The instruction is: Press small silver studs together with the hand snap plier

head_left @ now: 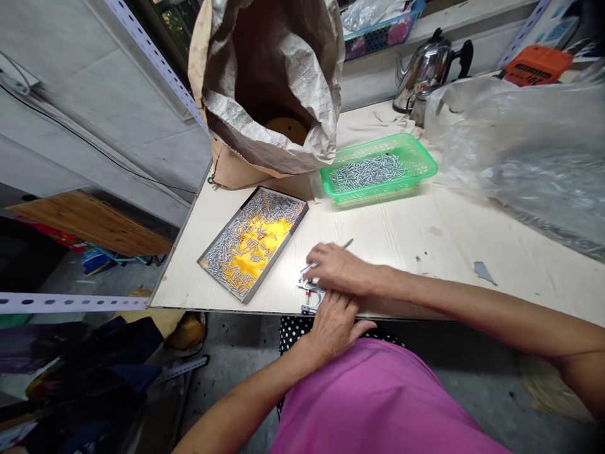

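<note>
My right hand (338,268) rests on the pale table (425,246) near its front edge, fingers closed round thin metal tweezers (347,243) whose tip pokes out behind the knuckles. Just below it my left hand (333,325) lies at the table's edge, fingers curled against a small metal clamp-like fixture (309,290) with a red part. What the left fingers hold is hidden. To the left lies a flat grey tray (208,251) with a yellow bottom, strewn with several small metal pins (265,211).
A green plastic basket (423,154) of the same pins stands behind. A big open paper sack (269,82) sits at the back left, a crumpled clear plastic bag (520,139) at the right, a steel kettle (425,66) behind. Clutter lies on the floor at left.
</note>
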Demonstrator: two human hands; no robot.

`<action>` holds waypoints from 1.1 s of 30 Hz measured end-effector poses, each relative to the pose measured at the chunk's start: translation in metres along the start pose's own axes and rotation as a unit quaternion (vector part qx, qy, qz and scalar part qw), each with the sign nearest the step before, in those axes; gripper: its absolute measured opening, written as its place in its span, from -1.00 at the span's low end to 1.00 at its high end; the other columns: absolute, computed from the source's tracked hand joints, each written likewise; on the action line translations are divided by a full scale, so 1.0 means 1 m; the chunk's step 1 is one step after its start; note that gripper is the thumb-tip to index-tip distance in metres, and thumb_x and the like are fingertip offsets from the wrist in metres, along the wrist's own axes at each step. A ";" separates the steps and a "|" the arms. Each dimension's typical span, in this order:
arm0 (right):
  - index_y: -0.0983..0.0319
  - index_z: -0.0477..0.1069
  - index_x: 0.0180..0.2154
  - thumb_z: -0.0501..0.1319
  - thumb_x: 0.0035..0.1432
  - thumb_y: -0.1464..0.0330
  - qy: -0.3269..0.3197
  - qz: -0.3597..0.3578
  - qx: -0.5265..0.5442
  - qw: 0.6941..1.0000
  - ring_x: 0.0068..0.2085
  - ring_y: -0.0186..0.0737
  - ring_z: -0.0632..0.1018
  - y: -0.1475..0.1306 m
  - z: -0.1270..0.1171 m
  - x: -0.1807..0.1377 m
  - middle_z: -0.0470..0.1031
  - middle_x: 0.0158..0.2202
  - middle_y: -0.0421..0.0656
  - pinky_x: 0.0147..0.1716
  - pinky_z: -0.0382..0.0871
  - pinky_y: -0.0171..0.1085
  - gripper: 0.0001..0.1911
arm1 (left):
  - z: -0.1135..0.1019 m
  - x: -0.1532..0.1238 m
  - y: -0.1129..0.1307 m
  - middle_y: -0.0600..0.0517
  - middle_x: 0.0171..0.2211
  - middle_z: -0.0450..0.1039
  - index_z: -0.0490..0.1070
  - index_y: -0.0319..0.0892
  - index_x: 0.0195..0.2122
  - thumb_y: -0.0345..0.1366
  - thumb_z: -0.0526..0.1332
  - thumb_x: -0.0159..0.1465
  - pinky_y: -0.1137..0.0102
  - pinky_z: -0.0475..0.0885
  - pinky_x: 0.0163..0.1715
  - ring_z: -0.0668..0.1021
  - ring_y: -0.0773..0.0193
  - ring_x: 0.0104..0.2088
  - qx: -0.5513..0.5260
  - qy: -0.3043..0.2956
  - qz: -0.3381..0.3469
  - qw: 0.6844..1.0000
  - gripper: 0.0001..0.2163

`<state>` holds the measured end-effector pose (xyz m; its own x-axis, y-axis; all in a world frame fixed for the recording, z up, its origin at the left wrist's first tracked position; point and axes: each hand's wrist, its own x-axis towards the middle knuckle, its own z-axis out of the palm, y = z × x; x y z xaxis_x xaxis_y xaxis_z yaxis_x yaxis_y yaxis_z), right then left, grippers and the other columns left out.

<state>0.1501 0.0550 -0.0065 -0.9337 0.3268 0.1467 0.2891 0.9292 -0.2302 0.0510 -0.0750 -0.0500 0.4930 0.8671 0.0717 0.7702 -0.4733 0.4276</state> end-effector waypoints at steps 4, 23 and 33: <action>0.20 0.50 -0.44 0.29 0.15 0.36 -0.043 -0.129 -0.026 0.990 -0.10 -0.03 0.30 -0.032 0.021 0.021 0.42 -0.25 -0.07 -0.25 0.10 -0.14 -0.88 | 0.007 -0.007 -0.003 -0.23 0.06 0.45 0.33 -0.24 0.16 0.04 0.15 0.30 0.11 0.40 0.06 0.51 -0.08 0.05 0.000 -0.021 -0.008 1.000 -0.46; 0.16 0.46 -0.12 0.07 0.31 0.30 0.399 0.204 -0.033 0.893 -0.17 -0.08 0.48 0.095 -0.096 0.000 0.47 -0.24 -0.07 -0.15 0.35 -0.11 -0.78 | -0.104 -0.006 -0.081 -0.10 -0.30 0.48 0.51 -0.20 -0.26 -0.32 0.09 0.38 0.26 0.38 -0.17 0.45 0.13 -0.22 0.199 0.217 -0.186 0.937 -0.80; 0.23 0.44 0.01 0.09 0.30 0.23 0.275 0.211 0.025 0.938 -0.20 -0.08 0.52 0.072 -0.048 -0.014 0.43 -0.11 0.00 -0.20 0.43 -0.11 -0.65 | -0.132 0.015 -0.144 -0.14 -0.28 0.50 0.52 -0.24 -0.41 -0.30 0.15 0.29 0.33 0.30 -0.21 0.48 0.08 -0.13 0.151 0.025 -0.382 0.912 -0.79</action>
<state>0.1942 0.1254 0.0211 -0.4840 0.7162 0.5028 0.5858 0.6920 -0.4218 -0.1064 0.0271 0.0086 -0.2463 0.9641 -0.0995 0.9610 0.2562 0.1037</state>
